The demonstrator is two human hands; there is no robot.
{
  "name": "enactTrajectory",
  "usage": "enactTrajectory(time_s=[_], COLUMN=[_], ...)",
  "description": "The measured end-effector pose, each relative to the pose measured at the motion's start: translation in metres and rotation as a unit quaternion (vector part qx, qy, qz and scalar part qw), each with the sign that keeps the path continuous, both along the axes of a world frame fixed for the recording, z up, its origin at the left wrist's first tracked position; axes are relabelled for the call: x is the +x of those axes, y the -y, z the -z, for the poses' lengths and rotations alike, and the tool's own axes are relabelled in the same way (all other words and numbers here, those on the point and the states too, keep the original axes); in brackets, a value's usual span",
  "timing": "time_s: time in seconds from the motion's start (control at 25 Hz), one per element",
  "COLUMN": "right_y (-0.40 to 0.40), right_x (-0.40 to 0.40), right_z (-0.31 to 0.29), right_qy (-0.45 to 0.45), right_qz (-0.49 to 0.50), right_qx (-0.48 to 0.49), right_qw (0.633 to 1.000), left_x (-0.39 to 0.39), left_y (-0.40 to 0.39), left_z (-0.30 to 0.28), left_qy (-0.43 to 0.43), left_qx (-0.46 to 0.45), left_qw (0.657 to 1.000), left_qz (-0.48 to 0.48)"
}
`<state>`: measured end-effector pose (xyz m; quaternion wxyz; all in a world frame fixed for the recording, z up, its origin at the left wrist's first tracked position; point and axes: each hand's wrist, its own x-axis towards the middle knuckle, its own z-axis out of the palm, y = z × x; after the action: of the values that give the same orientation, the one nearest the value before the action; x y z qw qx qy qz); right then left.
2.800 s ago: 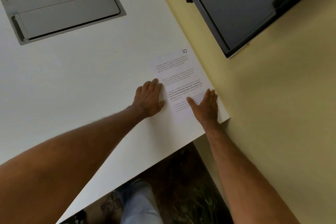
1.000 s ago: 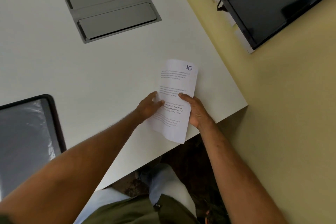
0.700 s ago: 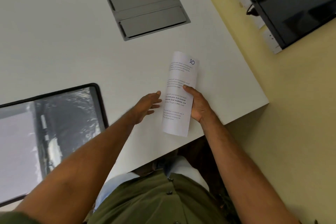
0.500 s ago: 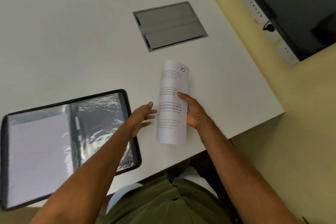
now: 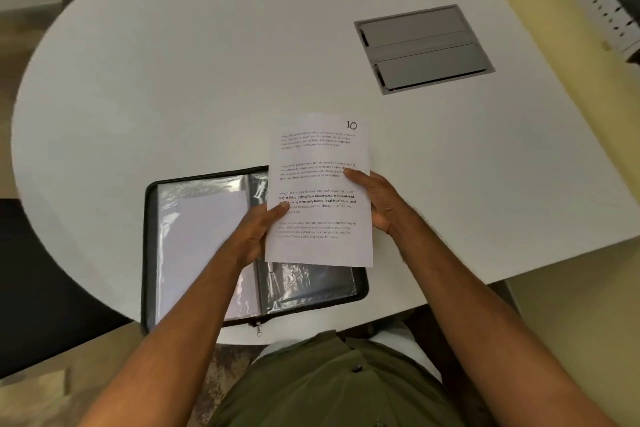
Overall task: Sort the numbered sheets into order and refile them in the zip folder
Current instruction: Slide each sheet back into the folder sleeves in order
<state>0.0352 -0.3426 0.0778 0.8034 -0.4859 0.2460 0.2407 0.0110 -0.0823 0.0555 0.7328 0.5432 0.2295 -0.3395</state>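
I hold a stack of white printed sheets (image 5: 322,156), its top page marked 10, above the table. My left hand (image 5: 258,234) grips its left edge with the thumb on the page. My right hand (image 5: 379,203) grips its right edge. Below and to the left lies the black zip folder (image 5: 147,253), open flat, with shiny clear sleeves. A white sheet (image 5: 207,239) sits in its left sleeve. The held sheets cover part of the folder's right half.
The white table (image 5: 207,80) is rounded at the left and ends near my body. A grey flap box (image 5: 424,48) is set into it at the upper right. A yellow wall and a white socket strip (image 5: 595,0) run along the right.
The sheets were lifted off the table near its right corner and carried left over the folder. My left hand let go for a moment and now grips the sheets again.
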Motion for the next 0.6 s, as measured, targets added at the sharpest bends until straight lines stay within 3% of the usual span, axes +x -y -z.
enactTrajectory(time_s=[0.16, 0.36, 0.6], right_y=[-0.02, -0.028, -0.017], right_x=[-0.006, -0.007, 0.003], right_z=[0.004, 0.021, 0.044], right_qy=[0.0, 0.01, 0.015], right_qz=[-0.026, -0.073, -0.082], right_qx=[-0.102, -0.212, -0.263], right_qw=[0.994, 0.974, 0.961], left_x=[0.002, 0.006, 0.027], left_y=[-0.025, -0.024, -0.015], left_z=[0.012, 0.023, 0.047], left_qy=[0.049, 0.053, 0.045], left_qx=[0.115, 0.123, 0.148], left_qw=[0.992, 0.991, 0.988], left_qz=[0.013, -0.019, -0.01])
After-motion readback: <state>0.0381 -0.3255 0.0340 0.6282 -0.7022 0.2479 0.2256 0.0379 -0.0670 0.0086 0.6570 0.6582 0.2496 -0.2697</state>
